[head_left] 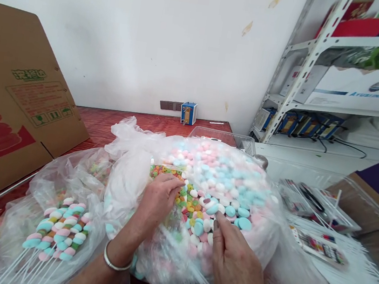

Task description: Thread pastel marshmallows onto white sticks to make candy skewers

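A big clear plastic bag (124, 170) stands open in front of me, full of pink, white and blue disc-shaped marshmallows (244, 223). In its opening lies a heap of small red, yellow, green and orange gummy rings (192, 206). My left hand (158, 199) reaches over the rings, its fingers bent together; whatever they hold is hidden. Close by, my right hand (234, 261) has thumb and fingers drawn together at the marshmallows' edge; I cannot make out what is between them. To the left, finished-looking marshmallow-and-gummy skewers (62, 230) on white sticks lie on plastic.
A cardboard box (15, 103) stands at the left. A blue device (188, 113) sits by the wall socket (169, 105). To the right are a clear plastic tub (340, 184) with packets and many white sticks (357, 274), and a metal shelf (300, 77) with boxes.
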The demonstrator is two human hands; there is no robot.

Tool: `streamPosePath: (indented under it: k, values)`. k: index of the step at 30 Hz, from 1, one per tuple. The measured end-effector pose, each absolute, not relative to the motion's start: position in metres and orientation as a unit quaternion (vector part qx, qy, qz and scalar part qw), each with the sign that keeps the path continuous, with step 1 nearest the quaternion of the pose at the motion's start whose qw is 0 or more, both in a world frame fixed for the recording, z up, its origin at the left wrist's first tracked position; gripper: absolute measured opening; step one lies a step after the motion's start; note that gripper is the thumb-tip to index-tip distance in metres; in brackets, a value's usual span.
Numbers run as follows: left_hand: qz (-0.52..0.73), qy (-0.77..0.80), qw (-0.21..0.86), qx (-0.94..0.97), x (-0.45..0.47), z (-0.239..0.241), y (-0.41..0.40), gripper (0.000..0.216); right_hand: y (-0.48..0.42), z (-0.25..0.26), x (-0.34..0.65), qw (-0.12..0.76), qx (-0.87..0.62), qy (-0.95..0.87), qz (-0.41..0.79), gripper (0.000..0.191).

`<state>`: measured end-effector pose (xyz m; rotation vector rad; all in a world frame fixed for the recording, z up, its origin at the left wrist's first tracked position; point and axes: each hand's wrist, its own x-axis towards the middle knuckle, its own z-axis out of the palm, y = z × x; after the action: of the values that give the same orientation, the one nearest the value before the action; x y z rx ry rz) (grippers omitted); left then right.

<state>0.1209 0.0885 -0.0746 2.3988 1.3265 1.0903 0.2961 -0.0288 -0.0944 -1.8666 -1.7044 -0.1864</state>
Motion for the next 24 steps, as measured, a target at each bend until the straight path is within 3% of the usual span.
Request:
streamPosePath:
  k: [6, 13, 18, 21, 24]
  values:
    - [0.232, 0.466, 0.081, 0.850, 0.130, -0.076, 0.099, 0.020, -0.031, -0.102, 0.298, 0.268, -0.700, -0.661, -0.028, 0.030]
    - [0.236, 0.478, 0.033, 0.845, 0.125, -0.079, 0.092, 0.019, -0.030, -0.110, 0.298, 0.263, -0.702, -0.662, -0.021, 0.025]
    - [0.222, 0.496, 0.075, 0.836, 0.128, -0.073, 0.095, 0.012, -0.027, -0.107, 0.294, 0.279, -0.697, -0.659, -0.040, 0.022]
    - [0.288, 0.503, 0.103, 0.808, 0.128, -0.074, 0.096, 0.015, -0.026, -0.103, 0.291, 0.290, -0.688, -0.662, -0.062, 0.025]
    - [0.392, 0.500, 0.244, 0.733, 0.124, -0.075, 0.096, 0.009, -0.025, -0.100, 0.287, 0.303, -0.673, -0.670, -0.081, 0.030]
